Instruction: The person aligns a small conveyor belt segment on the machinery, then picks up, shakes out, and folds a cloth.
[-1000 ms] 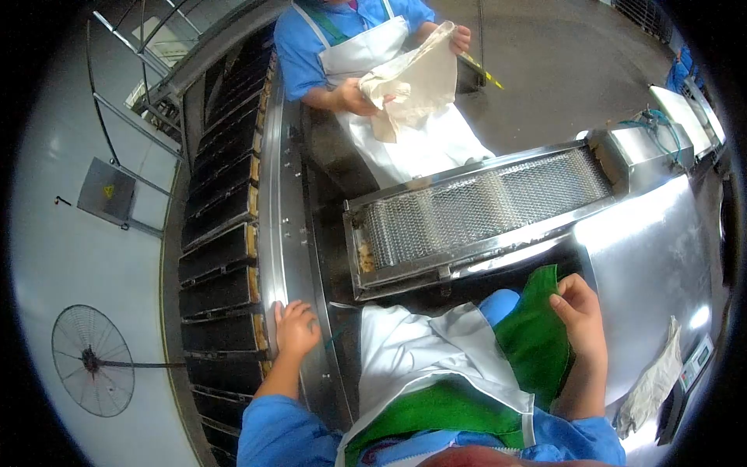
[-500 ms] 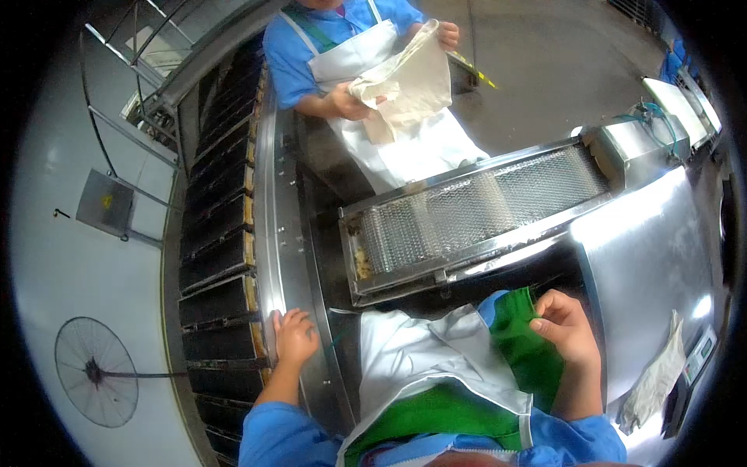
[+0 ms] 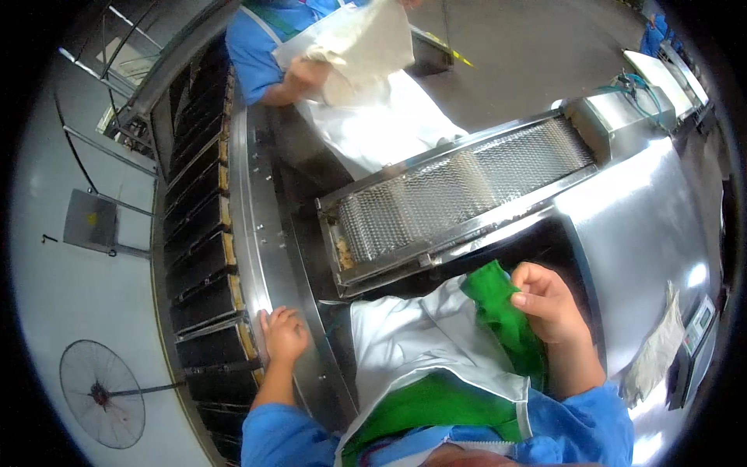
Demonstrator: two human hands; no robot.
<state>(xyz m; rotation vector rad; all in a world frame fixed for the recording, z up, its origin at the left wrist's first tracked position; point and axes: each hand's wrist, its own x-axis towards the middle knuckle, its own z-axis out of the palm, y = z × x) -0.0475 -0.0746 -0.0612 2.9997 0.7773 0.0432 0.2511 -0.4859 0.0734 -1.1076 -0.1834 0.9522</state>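
My left hand (image 3: pixel 285 335) lies on the steel edge (image 3: pixel 257 292) beside the row of dark moulds, its fingers apart and nothing in it. At my lap, my right hand (image 3: pixel 548 302) pinches the edge of a green cloth flap (image 3: pixel 498 300), which looks like part of the green apron (image 3: pixel 428 412) I wear. Over that green apron lies a white apron (image 3: pixel 412 335), folded and creased. The flap bunches upward between thumb and fingers.
A mesh conveyor (image 3: pixel 467 183) with crumbs at its near end runs ahead. Dark moulds (image 3: pixel 206 292) line the left. Across stands a co-worker (image 3: pixel 268 54) holding a cream cloth (image 3: pixel 362 50). At right are a steel table (image 3: pixel 630 210), a pale glove-like cloth (image 3: pixel 654 350) and a scale (image 3: pixel 695 342).
My right hand has lifted the green flap slightly up and left, bunching it more. The view has shifted a little. The co-worker's cloth has changed shape.
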